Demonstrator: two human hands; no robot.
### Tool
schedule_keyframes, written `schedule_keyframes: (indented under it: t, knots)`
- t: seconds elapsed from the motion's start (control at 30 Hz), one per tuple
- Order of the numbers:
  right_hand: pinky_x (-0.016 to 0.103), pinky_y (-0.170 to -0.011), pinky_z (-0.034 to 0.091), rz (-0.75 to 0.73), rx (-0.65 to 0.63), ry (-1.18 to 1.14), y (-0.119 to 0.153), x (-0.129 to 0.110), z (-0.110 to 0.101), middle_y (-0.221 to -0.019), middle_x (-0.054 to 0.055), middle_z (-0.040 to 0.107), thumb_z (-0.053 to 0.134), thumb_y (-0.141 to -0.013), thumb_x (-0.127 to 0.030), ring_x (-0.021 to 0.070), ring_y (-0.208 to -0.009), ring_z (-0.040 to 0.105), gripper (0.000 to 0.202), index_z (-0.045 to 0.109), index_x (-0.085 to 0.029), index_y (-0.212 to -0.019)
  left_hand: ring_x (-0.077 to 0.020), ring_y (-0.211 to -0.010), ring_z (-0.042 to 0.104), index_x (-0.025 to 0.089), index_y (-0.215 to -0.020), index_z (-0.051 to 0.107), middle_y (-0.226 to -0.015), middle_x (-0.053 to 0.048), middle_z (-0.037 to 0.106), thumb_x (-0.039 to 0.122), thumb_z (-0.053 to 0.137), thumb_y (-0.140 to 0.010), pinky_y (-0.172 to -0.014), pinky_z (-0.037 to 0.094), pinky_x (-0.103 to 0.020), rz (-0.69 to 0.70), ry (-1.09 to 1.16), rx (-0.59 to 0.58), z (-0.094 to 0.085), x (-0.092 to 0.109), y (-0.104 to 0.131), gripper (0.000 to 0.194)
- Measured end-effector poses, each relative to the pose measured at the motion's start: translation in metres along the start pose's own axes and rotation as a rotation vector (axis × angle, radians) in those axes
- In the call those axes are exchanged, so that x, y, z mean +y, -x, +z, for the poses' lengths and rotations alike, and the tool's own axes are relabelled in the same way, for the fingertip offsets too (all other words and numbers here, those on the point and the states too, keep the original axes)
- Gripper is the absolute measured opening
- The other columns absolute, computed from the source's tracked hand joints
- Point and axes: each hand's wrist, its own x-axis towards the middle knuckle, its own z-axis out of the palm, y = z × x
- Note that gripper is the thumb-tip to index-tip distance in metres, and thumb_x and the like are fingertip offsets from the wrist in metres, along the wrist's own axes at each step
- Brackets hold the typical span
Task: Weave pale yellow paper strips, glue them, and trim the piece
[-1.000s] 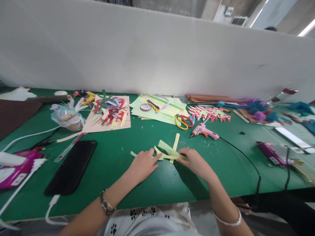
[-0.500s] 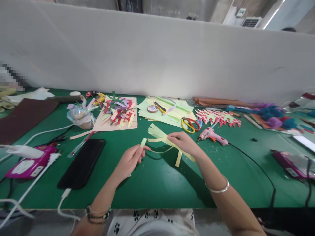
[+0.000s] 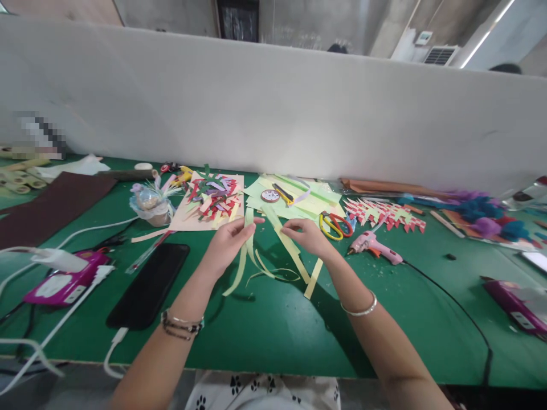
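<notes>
Left hand [image 3: 228,242], mid-frame, pinching pale strips [image 3: 240,270] between thumb and fingers; strips hang below it, above the green bench [image 3: 265,347]. Right hand [image 3: 308,236], right of centre, fingertips together pinching a longer pale band [image 3: 294,253], which slants down to the left of that hand. One short yellow strip [image 3: 314,279] just below right hand; can't tell if attached. Held strips overlap, exact number unclear. Counts: one phone [image 3: 148,286], lower left; one pink glue gun [image 3: 378,247], right; one pair of scissors [image 3: 334,226]; one round disc [image 3: 269,196] and one cutter [image 3: 282,193], upper centre. Coloured scrap heap [image 3: 216,196], upper left: too tangled to count.
</notes>
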Motion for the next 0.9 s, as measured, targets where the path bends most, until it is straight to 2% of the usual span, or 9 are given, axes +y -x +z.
schedule_keyframes:
  t: [0.1,0.23,0.37,0.47,0.53,0.6,0.7,0.8,0.9]
  knots:
    - [0.023,-0.058,0.034,0.001,-0.01,-0.016,-0.004,-0.004,-0.008,-0.061,-0.003,0.051,0.046,-0.079,-0.032,0.0102,-0.058,0.044,0.022,0.056,-0.017,-0.067,-0.0131,-0.068,0.054,0.018,-0.103,0.065,-0.07,0.0,0.06,0.042,0.058,-0.078,-0.056,0.041,-0.021,0.163,-0.082,0.024,-0.005,0.025,-0.007,0.035]
    - [0.022,-0.054,0.031,-0.022,0.011,-0.04,-0.005,-0.008,-0.01,-0.06,-0.005,0.042,0.042,-0.08,-0.03,0.0088,-0.055,0.037,0.019,0.048,-0.018,-0.067,-0.0098,-0.052,0.046,0.018,-0.092,0.068,-0.056,0.002,0.049,0.038,0.051,-0.083,-0.044,0.033,-0.02,0.274,-0.196,0.084,-0.012,0.05,-0.016,0.028]
    - [0.021,-0.048,0.028,0.008,0.05,-0.18,-0.005,-0.008,-0.005,-0.055,-0.008,0.033,0.038,-0.083,-0.033,0.0079,-0.05,0.032,0.016,0.042,-0.02,-0.075,-0.009,-0.051,0.047,0.015,-0.085,0.064,-0.056,0.002,0.049,0.036,0.043,-0.087,-0.05,0.04,-0.021,0.297,-0.101,0.02,-0.009,0.053,-0.026,0.03]
    - [0.02,-0.042,0.021,0.029,0.063,-0.203,-0.005,-0.008,-0.003,-0.05,-0.01,0.03,0.049,-0.079,-0.039,0.0067,-0.044,0.026,0.019,0.046,-0.02,-0.082,-0.009,-0.052,0.052,0.015,-0.088,0.062,-0.06,0.002,0.052,0.036,0.041,-0.088,-0.054,0.045,-0.022,0.282,-0.056,-0.072,0.0,0.051,-0.03,0.029]
    - [0.02,-0.042,0.022,0.052,0.096,-0.203,-0.005,-0.009,-0.004,-0.048,-0.01,0.034,0.058,-0.073,-0.041,0.0059,-0.042,0.028,0.024,0.049,-0.019,-0.076,-0.0083,-0.051,0.052,0.015,-0.089,0.062,-0.061,0.002,0.053,0.035,0.043,-0.088,-0.053,0.045,-0.021,0.284,-0.069,-0.086,0.004,0.051,-0.031,0.028]
    - [0.021,-0.044,0.029,0.088,0.102,-0.251,-0.005,-0.009,-0.005,-0.049,-0.007,0.045,0.062,-0.069,-0.043,0.0067,-0.042,0.038,0.027,0.05,-0.018,-0.07,-0.0076,-0.05,0.052,0.015,-0.088,0.063,-0.061,0.002,0.053,0.033,0.043,-0.088,-0.053,0.045,-0.021,0.298,-0.061,-0.074,0.005,0.052,-0.032,0.026]
    - [0.023,-0.049,0.038,0.114,0.078,-0.29,-0.004,-0.009,-0.008,-0.055,-0.001,0.057,0.058,-0.073,-0.045,0.0105,-0.048,0.051,0.029,0.054,-0.017,-0.068,-0.0071,-0.049,0.051,0.015,-0.086,0.063,-0.061,0.003,0.052,0.031,0.043,-0.088,-0.053,0.044,-0.02,0.296,-0.044,-0.054,0.003,0.05,-0.036,0.026]
    - [0.024,-0.053,0.039,0.052,0.08,-0.131,-0.005,-0.006,-0.008,-0.059,0.0,0.06,0.048,-0.081,-0.043,0.0123,-0.055,0.054,0.033,0.059,-0.017,-0.064,-0.008,-0.052,0.051,0.015,-0.084,0.062,-0.06,0.002,0.052,0.032,0.043,-0.088,-0.054,0.044,-0.021,0.273,-0.06,-0.061,0.0,0.046,-0.04,0.026]
    - [0.025,-0.068,0.042,-0.085,0.063,-0.026,-0.007,0.001,-0.007,-0.082,0.003,0.067,0.046,-0.084,-0.04,0.0153,-0.076,0.059,0.032,0.064,-0.018,-0.071,-0.0097,-0.062,0.053,0.015,-0.079,0.059,-0.065,0.001,0.054,0.032,0.043,-0.088,-0.061,0.044,-0.022,0.289,-0.097,-0.044,0.0,0.043,-0.042,0.025]
